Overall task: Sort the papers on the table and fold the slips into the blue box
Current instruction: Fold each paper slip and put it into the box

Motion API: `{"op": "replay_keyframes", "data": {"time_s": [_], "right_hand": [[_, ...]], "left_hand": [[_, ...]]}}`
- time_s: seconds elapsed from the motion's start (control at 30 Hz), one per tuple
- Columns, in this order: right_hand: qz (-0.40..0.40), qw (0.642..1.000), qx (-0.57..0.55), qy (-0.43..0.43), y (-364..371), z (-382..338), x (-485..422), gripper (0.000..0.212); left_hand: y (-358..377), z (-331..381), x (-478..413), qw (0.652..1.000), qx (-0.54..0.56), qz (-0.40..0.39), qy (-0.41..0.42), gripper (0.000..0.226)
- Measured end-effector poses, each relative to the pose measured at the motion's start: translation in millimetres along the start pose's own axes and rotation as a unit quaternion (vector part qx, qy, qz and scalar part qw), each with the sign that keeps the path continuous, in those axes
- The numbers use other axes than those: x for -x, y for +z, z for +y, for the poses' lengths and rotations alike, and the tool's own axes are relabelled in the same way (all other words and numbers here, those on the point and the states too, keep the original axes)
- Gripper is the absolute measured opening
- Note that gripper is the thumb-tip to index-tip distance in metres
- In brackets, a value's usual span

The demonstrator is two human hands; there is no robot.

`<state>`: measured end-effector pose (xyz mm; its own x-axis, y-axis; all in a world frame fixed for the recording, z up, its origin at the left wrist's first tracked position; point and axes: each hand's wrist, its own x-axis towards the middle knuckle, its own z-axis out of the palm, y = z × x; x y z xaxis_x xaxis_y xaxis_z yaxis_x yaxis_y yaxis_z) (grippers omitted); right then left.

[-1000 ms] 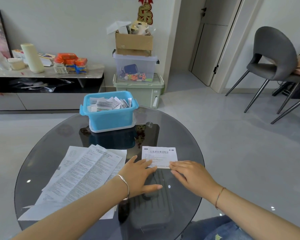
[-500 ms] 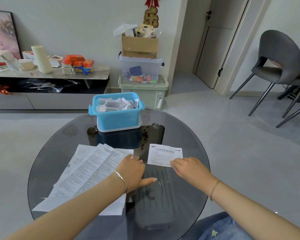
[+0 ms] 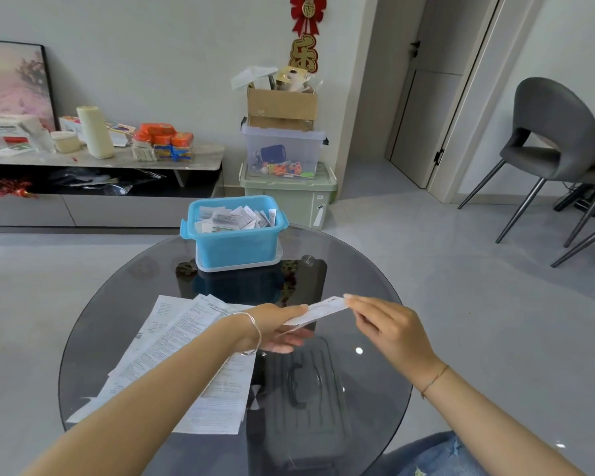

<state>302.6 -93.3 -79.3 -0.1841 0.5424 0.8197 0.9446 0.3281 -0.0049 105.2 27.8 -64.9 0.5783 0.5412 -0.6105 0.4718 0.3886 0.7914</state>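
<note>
A small white printed slip [image 3: 318, 311] hangs above the round glass table [image 3: 364, 293], seen nearly edge-on. My left hand [image 3: 279, 326] pinches its left end and my right hand [image 3: 385, 324] pinches its right end. The blue box [image 3: 234, 243] stands at the far side of the table, holding several folded slips [image 3: 232, 218]. A fan of larger printed sheets [image 3: 182, 341] lies flat on the table's left half, partly under my left forearm.
A dark object shows through the glass below the table near me. Beyond the table stand a stack of storage bins [image 3: 285, 166] topped by a cardboard box, a low cabinet [image 3: 97, 180] at left, and a grey chair [image 3: 550, 146] at right.
The slip lay flat on the glass under my fingertips; both hands have now lifted it off the table and hold it by its ends. The view has tilted up.
</note>
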Motion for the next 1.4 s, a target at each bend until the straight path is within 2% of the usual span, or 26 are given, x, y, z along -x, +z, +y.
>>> {"op": "replay_keyframes", "data": {"time_s": [0.07,0.13,0.17,0.23,0.27,0.3,0.33,0.4,0.47,0.53,0.6,0.63,0.67,0.7,0.8,0.9,1.0,1.1,1.2,1.27,1.33,1.4], "right_hand": [[-0.016,0.997,-0.044,0.059,1,-1,-1,0.021],[-0.048,0.973,-0.096,0.204,1,-3,-4,0.026],[-0.069,0.941,-0.151,0.294,2,-4,-5,0.032],[-0.088,0.831,-0.315,0.451,5,-6,-9,0.039],[-0.095,0.776,-0.379,0.496,8,-6,-11,0.038],[-0.115,0.753,-0.401,0.509,11,-7,-12,0.035],[-0.132,0.755,-0.401,0.501,14,-8,-12,0.032],[-0.112,0.794,-0.371,0.467,16,-10,-11,0.019],[-0.089,0.844,-0.319,0.422,14,-9,-9,0.015],[-0.11,0.904,-0.232,0.34,13,-4,-2,0.03],[-0.151,0.943,-0.156,0.251,14,3,9,0.043],[-0.174,0.955,-0.124,0.208,15,5,14,0.044],[-0.199,0.96,-0.101,0.167,16,6,20,0.042],[-0.219,0.963,-0.085,0.131,17,6,24,0.039],[-0.277,0.958,-0.064,0.048,19,6,33,0.032],[-0.307,0.95,-0.052,0.007,15,6,35,0.025],[-0.314,0.946,-0.076,0.026,14,7,38,0.026],[-0.317,0.936,-0.112,0.108,12,6,40,0.024],[-0.308,0.902,-0.156,0.259,11,2,34,0.012],[-0.27,0.876,-0.184,0.355,15,-3,29,0.012],[-0.242,0.853,-0.211,0.411,21,-5,27,0.015],[-0.227,0.837,-0.233,0.44,27,-7,25,0.017]], "left_hand": [[-2,-4,3,0.998,0.056,-0.006,0.011,0.026],[-4,-8,1,0.989,0.126,0.032,0.063,0.019],[-5,-10,-1,0.985,0.137,0.054,0.095,0.018],[-5,-11,-2,0.978,0.114,0.095,0.146,0.016],[-4,-12,-1,0.975,0.103,0.105,0.168,0.014],[-3,-12,0,0.971,0.098,0.108,0.189,0.012],[-2,-13,1,0.967,0.091,0.108,0.213,0.01],[-1,-15,2,0.947,0.025,0.137,0.29,0.004],[-4,-18,1,0.906,-0.068,0.175,0.379,0.012],[-9,-22,-4,0.865,-0.19,0.19,0.423,0.016],[-9,-27,-3,0.821,-0.335,0.182,0.425,0.015],[-9,-31,-5,0.784,-0.41,0.184,0.428,0.017],[-9,-37,-9,0.755,-0.461,0.177,0.432,0.019],[-8,-43,-13,0.74,-0.488,0.164,0.433,0.022],[-6,-54,-19,0.745,-0.509,0.141,0.407,0.026],[-5,-55,-17,0.676,-0.592,0.137,0.416,0.027],[-5,-56,-14,0.689,-0.618,0.139,0.351,0.041],[-6,-57,-14,0.707,-0.613,0.149,0.319,0.04],[-2,-53,-13,0.748,-0.558,0.171,0.314,0.033],[1,-50,-14,0.791,-0.496,0.203,0.296,0.031],[3,-49,-17,0.83,-0.431,0.236,0.266,0.03],[7,-47,-19,0.85,-0.395,0.248,0.247,0.028]]}}
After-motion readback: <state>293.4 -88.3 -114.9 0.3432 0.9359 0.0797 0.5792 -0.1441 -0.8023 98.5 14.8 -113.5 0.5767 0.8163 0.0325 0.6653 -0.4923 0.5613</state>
